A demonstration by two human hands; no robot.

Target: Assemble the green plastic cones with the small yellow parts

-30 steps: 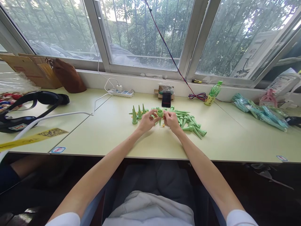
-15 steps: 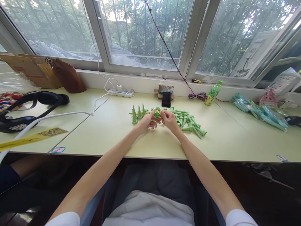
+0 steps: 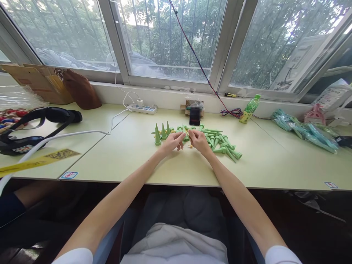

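Note:
Over the middle of the desk, my left hand [image 3: 173, 142] is closed at the fingertips on a green plastic spike [image 3: 186, 138], partly hidden by the fingers. My right hand [image 3: 199, 141] is pinched just beside it, its fingertips close to the spike; whatever they hold is too small to make out. Below the fingertips lies a small yellow-orange piece [image 3: 190, 146]. Several green cone-shaped spikes [image 3: 157, 135] stand point-up left of my left hand, with small yellow bits among them. A loose pile of similar spikes [image 3: 220, 142] spreads right of my right hand.
Behind the hands, a dark phone [image 3: 195, 116] leans on a small box. A green-labelled bottle [image 3: 249, 109] and bundled cable [image 3: 231, 113] stand right of it. A power strip [image 3: 143, 109] and white cable lie left. Packaged blue-green bags [image 3: 305, 130] lie far right, black headgear [image 3: 38, 126] far left.
The spike's round green end, which faced me between my hands, has turned and dropped partly behind my left fingers. Both hands stay in nearly the same place.

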